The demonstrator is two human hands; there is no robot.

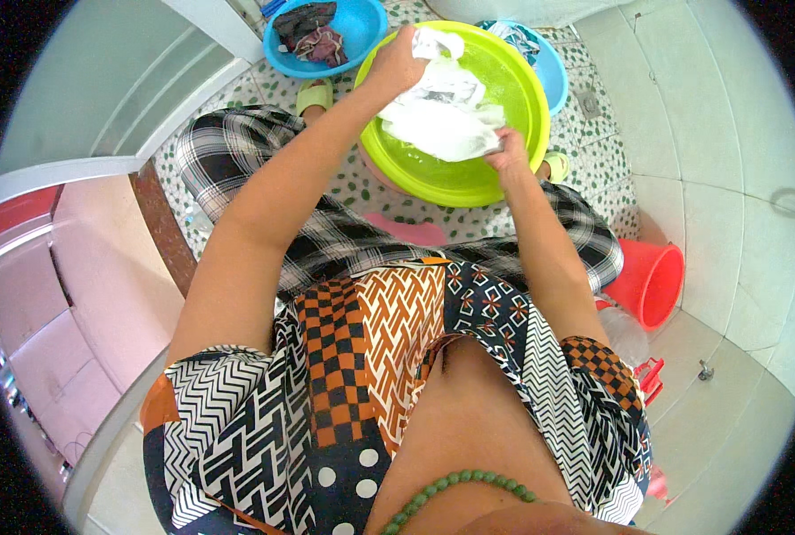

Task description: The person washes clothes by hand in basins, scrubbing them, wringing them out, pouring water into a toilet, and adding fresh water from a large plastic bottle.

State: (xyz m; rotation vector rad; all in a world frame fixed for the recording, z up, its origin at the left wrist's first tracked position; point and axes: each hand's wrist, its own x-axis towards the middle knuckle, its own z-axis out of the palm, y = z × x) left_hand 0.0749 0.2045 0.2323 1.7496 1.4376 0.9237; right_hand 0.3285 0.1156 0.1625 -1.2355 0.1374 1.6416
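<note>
A wet white cloth garment (442,111) is stretched between my hands over a large lime-green basin (540,98) with water in it. My left hand (399,64) is closed on the garment's far left end, above the basin's left side. With the fingers of my right hand (507,150) I pinch its near right end, close to the basin's right rim. The middle of the cloth sags toward the water; whether its underside touches the water I cannot tell.
A blue basin (353,40) with dark and maroon clothes (313,40) stands at the far left. Another blue basin (553,76) holding patterned cloth is partly behind the green one. A red bucket (651,281) stands right, by the tiled wall (709,134). A glass door (103,89) is left.
</note>
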